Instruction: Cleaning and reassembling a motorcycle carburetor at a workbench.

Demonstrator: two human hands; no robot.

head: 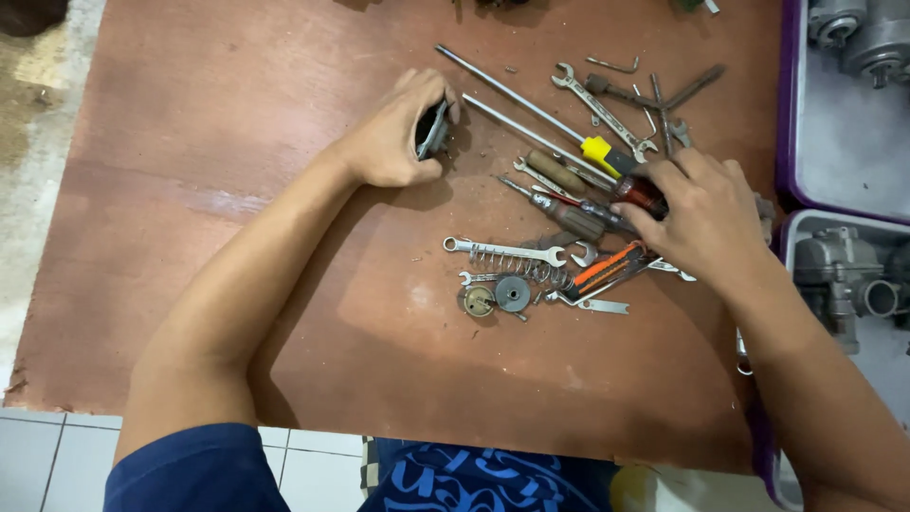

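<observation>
Left hand (393, 133) curled shut around a small dark round metal part (433, 130), edge-on against the brown table (218, 190), well left of the tool pile. Right hand (701, 213) down on that pile, fingers closed on the dark red handle of a screwdriver (637, 192), thumb pressing from below (shaft hidden among the other tools). Just beside it, a yellow-handled screwdriver (601, 150) with its long shaft running up and left, and a wooden-handled tool (555, 172) lying parallel. Below the right hand, an orange-handled tool (607, 266), a coil spring (507, 261) and a combination wrench (502, 250) touching one another. Nearer the body, two small round discs (496, 297) side by side. At the far right edge, grey metal engine parts in purple-rimmed trays (786, 123).
</observation>
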